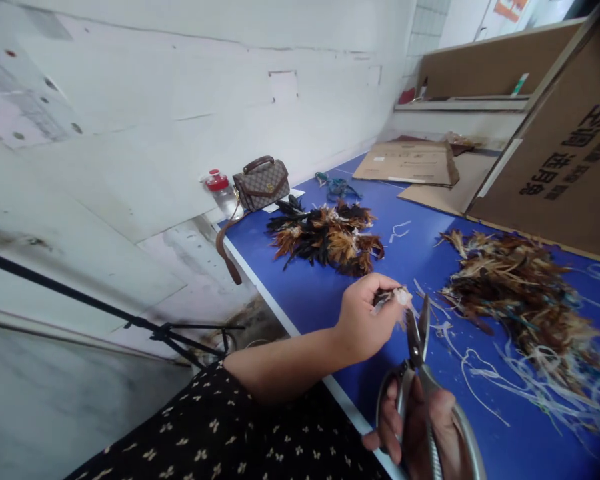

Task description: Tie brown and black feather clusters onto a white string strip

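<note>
"What did you get from the head view?"

"From my end, I had the left hand [364,325] pinching a small bundle [403,296] between thumb and fingers, over the blue table [305,293]."

"How did the bundle look?"

"Its end was whitish and rough, poking out past the fingertips. Darker, brownish strands showed inside the curl of the fingers. The hand hid the rest, so I couldn't tell its full length."

"And the right hand [416,437]?"

"I saw it wrapped through the handles of metal scissors [416,353], blades parted, tips just beside the bundle. I couldn't tell whether a blade touched it."

"What lay around them?"

"Beyond the left hand, a black and orange-brown feather heap [325,240] with whitish bits. Off to the right, a looser brown feather heap [520,287], with tangled white strings [530,380] at its near side."
</note>
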The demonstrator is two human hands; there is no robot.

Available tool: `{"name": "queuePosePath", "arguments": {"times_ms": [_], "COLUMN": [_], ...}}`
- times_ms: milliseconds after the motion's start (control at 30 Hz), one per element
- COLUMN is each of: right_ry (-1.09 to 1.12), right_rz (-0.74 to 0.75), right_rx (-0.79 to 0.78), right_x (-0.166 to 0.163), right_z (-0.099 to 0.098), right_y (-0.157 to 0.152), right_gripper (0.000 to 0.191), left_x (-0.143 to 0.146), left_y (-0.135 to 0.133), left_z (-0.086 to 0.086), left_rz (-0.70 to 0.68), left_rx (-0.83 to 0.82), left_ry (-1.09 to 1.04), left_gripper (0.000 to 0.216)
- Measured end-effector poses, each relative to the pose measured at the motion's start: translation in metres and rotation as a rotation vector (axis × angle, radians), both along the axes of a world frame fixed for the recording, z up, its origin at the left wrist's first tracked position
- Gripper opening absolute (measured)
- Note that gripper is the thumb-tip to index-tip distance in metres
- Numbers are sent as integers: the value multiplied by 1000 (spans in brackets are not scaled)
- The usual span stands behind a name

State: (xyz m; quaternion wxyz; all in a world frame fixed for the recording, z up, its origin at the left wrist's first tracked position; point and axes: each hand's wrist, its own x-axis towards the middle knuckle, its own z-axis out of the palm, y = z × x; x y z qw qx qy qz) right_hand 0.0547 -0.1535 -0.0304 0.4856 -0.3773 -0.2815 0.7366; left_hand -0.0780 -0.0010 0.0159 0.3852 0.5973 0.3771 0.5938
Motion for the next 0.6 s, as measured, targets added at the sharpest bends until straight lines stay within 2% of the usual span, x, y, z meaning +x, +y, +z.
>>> {"name": "queuePosePath", "arguments": {"times_ms": [167, 367, 500, 600], "right_ry": [-11, -54, -174, -369], "right_rz": [-53, -176, -141, -160], "right_rx": [-23, -73, -83, -69], "right_x": [-9, -16, -13, 3], "right_z": [-5, -8, -1, 11], "right_y": [6, 2, -1, -5], "right_gripper": [74, 73, 69, 63], "left_x": [2, 5, 2, -12], "left_y": [-7, -13, -14, -3], "left_z": [-5, -4, -2, 1], "left_rz": [-9, -115, -107, -89], "left_rx": [-121, -229, -209, -187], "left_ry": [-77, -230, -190, -63], "left_gripper": [21, 25, 26, 24]}}
